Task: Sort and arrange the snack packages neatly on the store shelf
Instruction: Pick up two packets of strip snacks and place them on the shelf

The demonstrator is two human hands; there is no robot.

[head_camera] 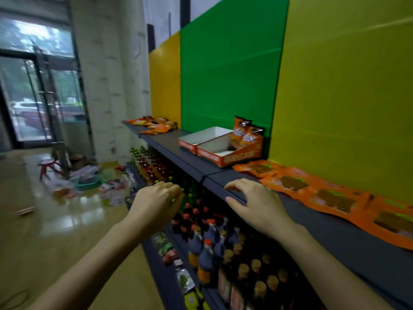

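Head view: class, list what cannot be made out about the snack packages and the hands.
- Orange snack packages: row cut off by the right edge; count unknown.
- Far packages: too small and blurred to read.
- Display box: part of its floor hidden by its front wall.
- Left hand: fingertips hidden behind its knuckles; any grip unseen.

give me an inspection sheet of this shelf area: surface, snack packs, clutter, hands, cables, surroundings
surface: dark grey top shelf, partly bare
job's things: orange snack packs lie flat in an overlapping row at right; loose pile at far end; few upright in right display box; left box looks empty
clutter: bags and litter on floor by a red stool
hands: left hand and right hand empty, fingers relaxed, near shelf's front edge
cables: thin loop on floor, possibly a cable
surroundings: bottles on lower shelves; glass doors; green and yellow back panels
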